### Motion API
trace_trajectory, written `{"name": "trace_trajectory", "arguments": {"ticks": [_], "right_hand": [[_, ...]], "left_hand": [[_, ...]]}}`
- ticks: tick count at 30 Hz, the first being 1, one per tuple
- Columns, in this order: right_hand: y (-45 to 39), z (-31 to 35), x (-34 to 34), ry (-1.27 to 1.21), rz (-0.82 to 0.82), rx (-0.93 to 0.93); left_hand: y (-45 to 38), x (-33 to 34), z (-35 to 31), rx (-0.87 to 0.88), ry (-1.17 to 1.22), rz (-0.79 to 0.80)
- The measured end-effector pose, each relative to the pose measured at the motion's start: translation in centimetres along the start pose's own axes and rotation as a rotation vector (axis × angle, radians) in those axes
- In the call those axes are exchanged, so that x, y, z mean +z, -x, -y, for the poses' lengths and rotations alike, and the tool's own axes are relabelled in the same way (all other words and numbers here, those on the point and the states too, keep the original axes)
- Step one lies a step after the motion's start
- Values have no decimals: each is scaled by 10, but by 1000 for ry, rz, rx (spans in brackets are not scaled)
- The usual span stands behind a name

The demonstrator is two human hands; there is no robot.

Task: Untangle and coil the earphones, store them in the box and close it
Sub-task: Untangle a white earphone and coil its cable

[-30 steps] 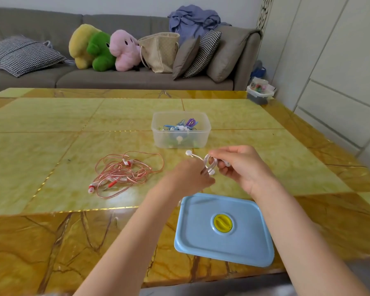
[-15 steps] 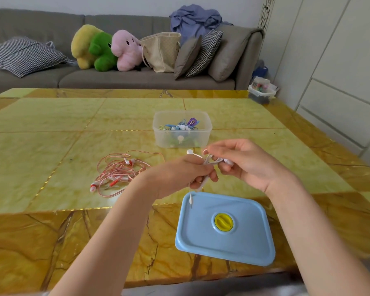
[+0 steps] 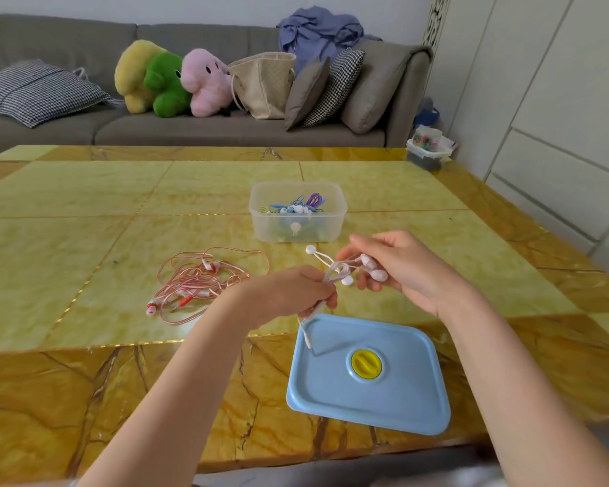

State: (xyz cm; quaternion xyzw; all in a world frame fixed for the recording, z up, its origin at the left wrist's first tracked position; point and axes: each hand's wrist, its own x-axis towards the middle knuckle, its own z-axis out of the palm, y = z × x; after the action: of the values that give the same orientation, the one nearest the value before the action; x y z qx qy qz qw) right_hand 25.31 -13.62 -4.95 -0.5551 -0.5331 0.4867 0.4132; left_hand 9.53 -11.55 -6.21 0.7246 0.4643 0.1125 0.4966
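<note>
Dangling lower now, white earphones (image 3: 334,272) plug; left hand (image 3: 296,293) perhaps hides coil.

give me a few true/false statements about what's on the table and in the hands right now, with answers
1. Both hands hold the white earphones. True: the left hand grips the cord and the right hand pinches it near the buds.
2. The blue lid is on the box. False: it lies flat on the table, and the clear box stands open.
3. The box is empty. False: coiled earphones lie inside.
4. The pink earphones lie tangled on the table, left of the hands. True.
5. The white plug hangs over the lid. True.
</note>
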Motion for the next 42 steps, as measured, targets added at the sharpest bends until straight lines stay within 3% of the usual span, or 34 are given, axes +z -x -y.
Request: {"name": "trace_trajectory", "arguments": {"ticks": [5,11,20,23,25,27,30,32,36,42], "right_hand": [[1,-3,9,87,126,12],[-3,-2,8,-188,28,38],[-2,-1,6,-63,-7,-69],[-3,1,3,-115,-64,-113],[-4,3,-1,-163,-119,-162],[-3,6,-5,-168,-147,-215],[0,11,-6,-92,-124,-273],[2,13,-2,-32,-58,-287],[-2,12,5,-2,-59,-303],[-6,10,8,-34,-98,-324]], "left_hand": [[0,2,-2,12,5,35],[4,-6,-5,93,51,9],[-1,-8,1,123,46,47],[-2,-12,2,224,343,34],[-1,-19,2,246,694,-94],[-3,-27,3,199,863,-238],[-4,-28,5,77,521,-367],[-3,-24,1,122,401,-282],[-2,-10,-6,254,481,11],[3,-13,-8,180,415,17]]}}
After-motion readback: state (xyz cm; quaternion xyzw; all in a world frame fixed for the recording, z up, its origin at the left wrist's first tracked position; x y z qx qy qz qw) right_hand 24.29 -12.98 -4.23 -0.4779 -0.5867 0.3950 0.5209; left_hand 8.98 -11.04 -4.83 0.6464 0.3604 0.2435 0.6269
